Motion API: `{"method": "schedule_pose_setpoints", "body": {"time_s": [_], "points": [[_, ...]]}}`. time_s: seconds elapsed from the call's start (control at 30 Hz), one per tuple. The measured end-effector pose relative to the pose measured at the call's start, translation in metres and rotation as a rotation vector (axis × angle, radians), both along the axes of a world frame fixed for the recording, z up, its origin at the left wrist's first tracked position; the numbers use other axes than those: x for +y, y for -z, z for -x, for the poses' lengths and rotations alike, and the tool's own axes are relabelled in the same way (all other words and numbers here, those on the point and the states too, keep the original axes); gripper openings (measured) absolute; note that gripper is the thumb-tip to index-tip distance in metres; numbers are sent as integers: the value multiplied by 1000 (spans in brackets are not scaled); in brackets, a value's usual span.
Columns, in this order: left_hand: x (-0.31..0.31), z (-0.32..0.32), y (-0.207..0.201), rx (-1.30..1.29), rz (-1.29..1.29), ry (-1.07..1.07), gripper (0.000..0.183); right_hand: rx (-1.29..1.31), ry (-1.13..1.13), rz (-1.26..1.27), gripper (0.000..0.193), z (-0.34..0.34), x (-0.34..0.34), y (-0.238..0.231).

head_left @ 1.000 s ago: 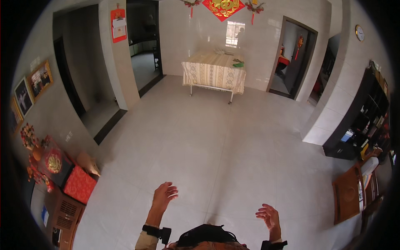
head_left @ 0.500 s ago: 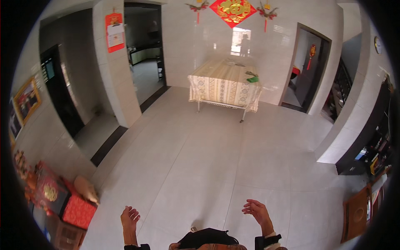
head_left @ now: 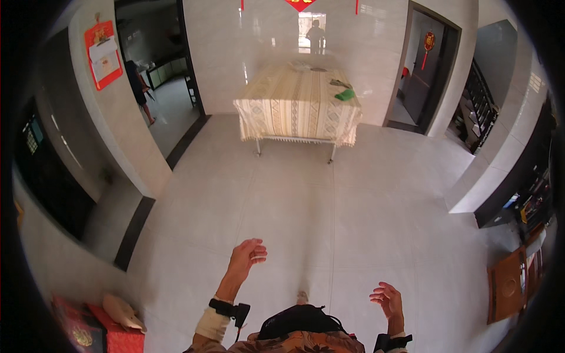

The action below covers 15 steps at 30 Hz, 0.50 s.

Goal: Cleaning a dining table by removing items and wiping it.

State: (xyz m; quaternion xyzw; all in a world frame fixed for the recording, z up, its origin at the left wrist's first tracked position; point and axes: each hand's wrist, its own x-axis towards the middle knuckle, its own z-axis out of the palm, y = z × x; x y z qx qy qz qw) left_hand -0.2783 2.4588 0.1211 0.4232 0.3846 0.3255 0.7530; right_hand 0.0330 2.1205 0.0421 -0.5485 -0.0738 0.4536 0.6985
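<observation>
My left hand (head_left: 248, 259) is raised over the pale tiled floor, its fingers loosely bent and apart with nothing in them. Lower and to the right, my right hand (head_left: 387, 299) hangs in the air, also open and without anything in it. Dark straps circle both wrists, and a small black device (head_left: 241, 315) sits on the left one. Neither hand touches an object. Ahead stands a table draped with a patterned beige cloth (head_left: 288, 109). On its right side lies a green item (head_left: 345, 94), too small to name for certain.
A person (head_left: 140, 88) is partly visible through the left doorway. Red boxes (head_left: 126, 338) with a tan object on top (head_left: 120, 312) stand low on the left. At right are a wooden cabinet (head_left: 506, 288), a wall corner (head_left: 462, 200) and a stair railing (head_left: 479, 100).
The table appears nearer. My left hand has swung forward and up to the right; my right hand has shifted slightly right and lower. A person now shows in the left doorway.
</observation>
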Motion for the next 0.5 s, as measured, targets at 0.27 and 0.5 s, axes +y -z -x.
{"method": "schedule_pose_setpoints", "body": {"time_s": [0.27,0.5], "points": [[136,53,7,65,20,-412,29,-134,-272,-137,31,-91,264,-39],[264,109,50,148,204,-742,25,-130,-402,-142,35,-101,473,-20]]}}
